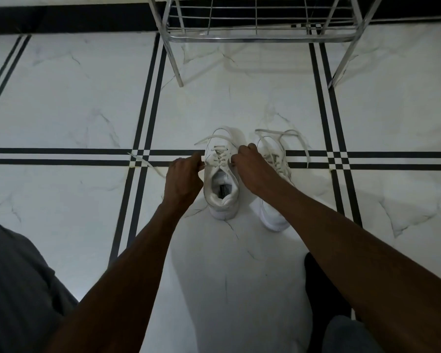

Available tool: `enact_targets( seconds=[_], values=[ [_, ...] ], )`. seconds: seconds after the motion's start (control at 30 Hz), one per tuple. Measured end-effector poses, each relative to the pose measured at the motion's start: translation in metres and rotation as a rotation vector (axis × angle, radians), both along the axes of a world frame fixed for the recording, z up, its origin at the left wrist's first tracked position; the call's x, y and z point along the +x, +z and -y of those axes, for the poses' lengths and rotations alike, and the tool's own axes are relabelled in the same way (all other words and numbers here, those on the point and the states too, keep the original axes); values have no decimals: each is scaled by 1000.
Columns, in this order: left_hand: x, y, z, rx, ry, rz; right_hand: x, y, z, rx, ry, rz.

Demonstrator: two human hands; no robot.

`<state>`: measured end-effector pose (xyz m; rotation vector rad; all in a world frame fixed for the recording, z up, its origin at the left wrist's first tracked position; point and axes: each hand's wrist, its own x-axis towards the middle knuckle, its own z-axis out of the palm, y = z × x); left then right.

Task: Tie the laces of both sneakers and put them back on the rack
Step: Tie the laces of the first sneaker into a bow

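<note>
Two white sneakers stand side by side on the tiled floor, toes pointing away from me. The left sneaker [220, 189] has its laces pulled out to both sides. My left hand [182, 175] pinches one lace end at the shoe's left side, and that lace trails off to the left across the floor. My right hand [250, 165] grips the other lace at the shoe's right side. The right sneaker [275, 215] is partly hidden under my right forearm; its untied laces [294, 141] lie loose over and around it.
A chrome wire shoe rack [260, 38] stands on the floor beyond the sneakers, its lowest shelf bare. The floor is white marble tile with black stripes. My knees in grey trousers show at bottom left [18, 289] and bottom right.
</note>
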<state>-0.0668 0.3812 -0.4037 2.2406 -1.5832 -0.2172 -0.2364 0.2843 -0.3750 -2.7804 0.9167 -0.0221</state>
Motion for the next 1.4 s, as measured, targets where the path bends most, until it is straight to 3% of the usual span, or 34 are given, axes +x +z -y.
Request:
enact_targets(
  seconds=[0.17, 0.3, 0.67, 0.83, 1.2, 1.27, 1.4],
  values=[
    [10, -6, -7, 76, -6, 95, -9, -7, 0, -73, 17, -9],
    [8, -8, -9, 70, 41, 42, -9, -20, 3, -109, -13, -28],
    [15, 1, 2, 215, -6, -75, 3, -4, 11, 138, -185, -200],
    [7, 6, 8, 220, -35, -62, 7, 2, 12, 290, -222, -100],
    [0, 5, 2, 206, 27, 122, 1, -4, 7, 208, -211, 29],
    [4, 8, 4, 216, 38, 4, -1, -10, 13, 306, -214, 48],
    [22, 17, 3, 155, 26, -518, -11, -2, 29, 524, -295, 134]
  ],
)
